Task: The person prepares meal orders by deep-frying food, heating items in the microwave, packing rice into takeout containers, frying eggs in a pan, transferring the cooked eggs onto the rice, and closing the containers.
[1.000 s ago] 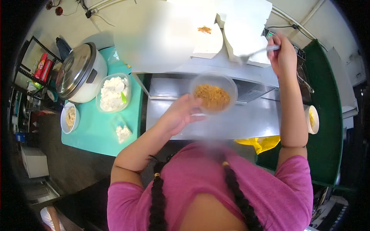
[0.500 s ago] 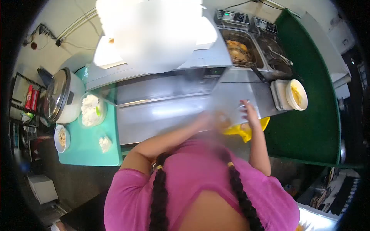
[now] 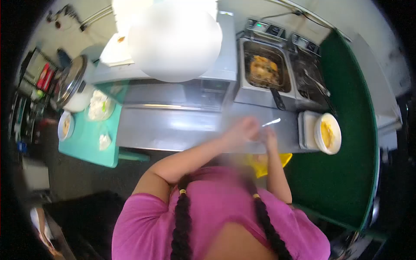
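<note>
1. From where I stand, the steel fryer (image 3: pixel 255 92) is the easiest thing to go by. Both hands are on the person's side of it, over the near part of the steel counter (image 3: pixel 173 125).

2. The left hand (image 3: pixel 248 125) reaches in from the left, fingers curled and smeared by blur; I can't tell whether it grips anything.

3. The right hand (image 3: pixel 271 138) is just beside it, a little farther from the fryer, fingers bent. Whether it grasps something, I can't make out either.

4. A bright slim piece (image 3: pixel 271 122), perhaps a utensil, shows between the fryer and the right hand. Its long axis slants: the right end is closer to the fryer, the left end points toward the gap between the hands. The right hand looks the nearer; I can't say if they touch.

5. Farther from the fryer than both hands, a yellow bag (image 3: pixel 261 170) shows by the counter's front edge.

6. Right of the hands, toward the fryer's front right, stands a white tub (image 3: pixel 318 136) with yellow contents.
</note>
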The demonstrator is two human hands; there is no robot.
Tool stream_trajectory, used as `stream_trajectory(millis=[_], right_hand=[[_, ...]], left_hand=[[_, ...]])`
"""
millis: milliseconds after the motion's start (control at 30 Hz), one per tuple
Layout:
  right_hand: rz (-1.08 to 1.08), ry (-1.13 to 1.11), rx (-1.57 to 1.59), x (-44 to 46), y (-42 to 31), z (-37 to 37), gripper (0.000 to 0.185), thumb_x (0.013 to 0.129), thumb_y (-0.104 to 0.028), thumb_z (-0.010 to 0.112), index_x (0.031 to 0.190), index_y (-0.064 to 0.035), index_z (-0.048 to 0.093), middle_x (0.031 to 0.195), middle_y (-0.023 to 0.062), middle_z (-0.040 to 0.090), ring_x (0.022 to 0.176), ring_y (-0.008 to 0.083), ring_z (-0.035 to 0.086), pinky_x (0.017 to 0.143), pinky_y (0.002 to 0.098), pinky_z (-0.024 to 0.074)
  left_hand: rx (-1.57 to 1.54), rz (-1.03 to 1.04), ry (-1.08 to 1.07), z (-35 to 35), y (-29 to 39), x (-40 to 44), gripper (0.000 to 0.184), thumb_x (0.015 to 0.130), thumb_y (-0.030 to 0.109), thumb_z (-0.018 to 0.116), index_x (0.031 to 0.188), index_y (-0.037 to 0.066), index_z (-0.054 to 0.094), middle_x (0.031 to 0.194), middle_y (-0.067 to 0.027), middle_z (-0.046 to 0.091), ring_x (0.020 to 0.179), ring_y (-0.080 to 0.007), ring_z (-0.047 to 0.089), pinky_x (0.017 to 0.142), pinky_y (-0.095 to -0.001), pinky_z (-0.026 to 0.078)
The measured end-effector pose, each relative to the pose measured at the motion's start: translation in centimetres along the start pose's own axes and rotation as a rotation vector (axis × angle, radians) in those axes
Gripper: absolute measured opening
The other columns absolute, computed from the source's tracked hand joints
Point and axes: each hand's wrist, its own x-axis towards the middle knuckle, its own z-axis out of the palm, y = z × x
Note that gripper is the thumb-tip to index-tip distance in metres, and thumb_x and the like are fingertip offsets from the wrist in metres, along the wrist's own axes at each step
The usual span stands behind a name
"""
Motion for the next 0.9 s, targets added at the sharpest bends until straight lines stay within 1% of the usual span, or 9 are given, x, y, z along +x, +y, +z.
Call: stream_trajectory(millis=[100,167,233,367,533,567,633,700,900], right_hand=[[-0.306,0.279,0.036,0.3,5.1,-1.4,0.035,0.099,-0.036,0.055,0.117,-0.0065,0.059,0.095,0.0027,0.057,0.081,0.0124,0.052,0.064,0.0283,0.0446],[-0.41,0.388,0.079,-2.8,6.3,-1.8,0.026,0.1,-0.029,0.055,0.112,-0.0059,0.057,0.094,0.0025,0.055,0.079,0.0107,0.05,0.062,0.0286,0.0444],[-0.431,0.305,0.036,-7.6,4.1,-0.1,0.018,0.099,-0.02,0.055,0.109,-0.0057,0.055,0.091,0.0021,0.052,0.079,0.01,0.049,0.064,0.0283,0.0442],[-0.471,0.024,-0.024,-13.4,1.1,4.3,0.016,0.095,-0.009,0.054,0.11,-0.0037,0.052,0.087,0.0022,0.049,0.077,0.0117,0.048,0.068,0.0301,0.0436],[-1.228,-0.093,-0.467,-18.0,-11.3,15.5,0.015,0.086,0.001,0.058,0.1,0.0,0.058,0.084,0.0112,0.053,0.072,0.0243,0.052,0.069,0.0338,0.0455],[-1.278,-0.093,-0.445,-18.1,-13.3,18.0,0.014,0.085,0.003,0.058,0.098,0.0005,0.06,0.086,0.013,0.055,0.073,0.0261,0.053,0.07,0.0337,0.0459],[-1.306,-0.123,-0.438,-19.9,-18.8,23.3,0.015,0.084,0.003,0.059,0.098,0.0007,0.063,0.094,0.0154,0.062,0.082,0.0275,0.059,0.073,0.0339,0.0484],[-1.283,-0.175,-0.398,-22.2,-24.4,28.9,0.02,0.089,-0.002,0.058,0.108,0.0015,0.065,0.102,0.0146,0.065,0.092,0.0226,0.062,0.078,0.0311,0.0499],[-1.043,-0.256,-0.279,-19.2,-29.4,44.7,0.063,0.093,-0.024,0.059,0.143,0.0083,0.038,0.14,0.0294,0.048,0.13,0.0354,0.05,0.109,0.0368,0.0364]], left_hand=[[-0.328,0.487,-0.296,-3.8,18.8,-8.0,0.018,0.098,0.02,0.056,0.106,0.005,0.052,0.112,-0.0105,0.059,0.106,-0.0202,0.057,0.095,-0.0371,0.045],[-0.516,0.494,-0.391,-4.5,22.8,-11.5,0.027,0.099,0.027,0.053,0.114,0.005,0.047,0.118,-0.0193,0.06,0.107,-0.0262,0.057,0.093,-0.04,0.044],[-0.869,1.192,-0.702,-4.1,24.3,-12.4,0.046,0.096,0.042,0.057,0.112,-0.001,0.047,0.122,-0.0307,0.055,0.109,-0.045,0.054,0.095,-0.0481,0.043],[-1.043,1.473,-0.366,-4.7,24.8,-14.5,0.036,0.105,0.031,0.044,0.117,-0.002,0.038,0.106,-0.0434,0.06,0.112,-0.0505,0.056,0.092,-0.054,0.049],[-0.835,1.364,-0.44,-16.6,22.3,-16.1,0.045,0.092,0.04,0.06,0.113,0.001,0.049,0.114,-0.0262,0.056,0.102,-0.0436,0.054,0.095,-0.0482,0.041],[-0.272,1.17,-0.017,-21.3,21.0,-16.9,0.037,0.088,0.026,0.06,0.113,0.002,0.049,0.118,-0.0228,0.057,0.107,-0.0381,0.055,0.094,-0.0449,0.043],[0.507,0.887,0.615,-29.4,21.2,-15.6,0.028,0.085,0.01,0.062,0.11,0.004,0.051,0.12,-0.0163,0.06,0.11,-0.0299,0.057,0.091,-0.0399,0.045],[0.767,0.65,0.918,-40.3,19.0,-12.6,0.031,0.089,0.023,0.065,0.107,0.0,0.055,0.122,-0.0179,0.061,0.107,-0.0265,0.061,0.092,-0.0407,0.048],[0.694,-0.003,0.856,-58.1,13.7,-6.6,0.051,0.089,0.031,0.066,0.124,-0.004,0.055,0.122,-0.0177,0.063,0.112,-0.026,0.061,0.094,-0.0369,0.048]])
